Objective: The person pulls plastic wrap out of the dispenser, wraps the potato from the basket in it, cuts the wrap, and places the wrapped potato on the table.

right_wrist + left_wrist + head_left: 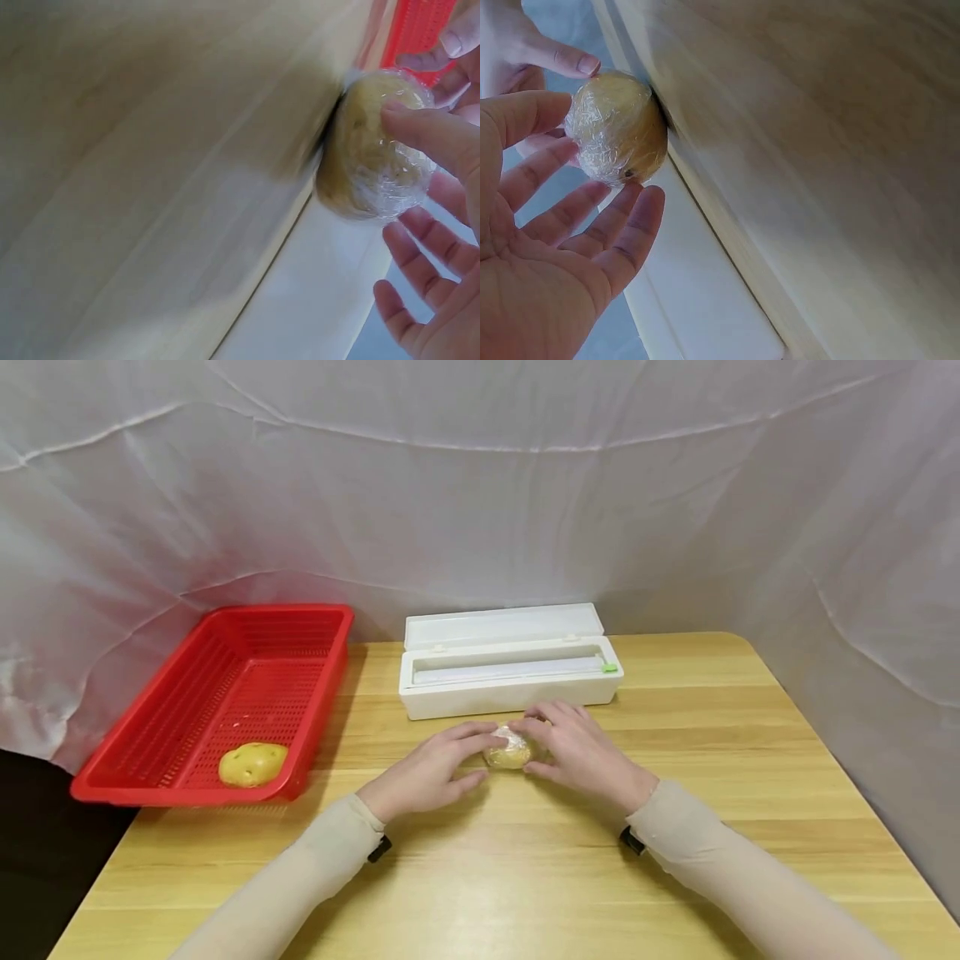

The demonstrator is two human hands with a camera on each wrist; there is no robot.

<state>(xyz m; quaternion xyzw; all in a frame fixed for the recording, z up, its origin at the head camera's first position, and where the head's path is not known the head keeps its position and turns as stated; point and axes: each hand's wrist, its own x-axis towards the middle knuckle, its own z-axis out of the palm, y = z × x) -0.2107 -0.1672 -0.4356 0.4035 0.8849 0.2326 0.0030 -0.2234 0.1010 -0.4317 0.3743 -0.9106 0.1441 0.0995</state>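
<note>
Okay, head view: left hand (431, 772) reaches in from 8 o'clock, fingers loose and spread, fingertips at the film; right hand (581, 750) from 4 o'clock, thumb and index lightly pinching. Yellow oval potato in clear plastic film (510, 753) sits on the pale wooden table (480, 877), at the left hand's 2 o'clock, the right's 9.
</note>
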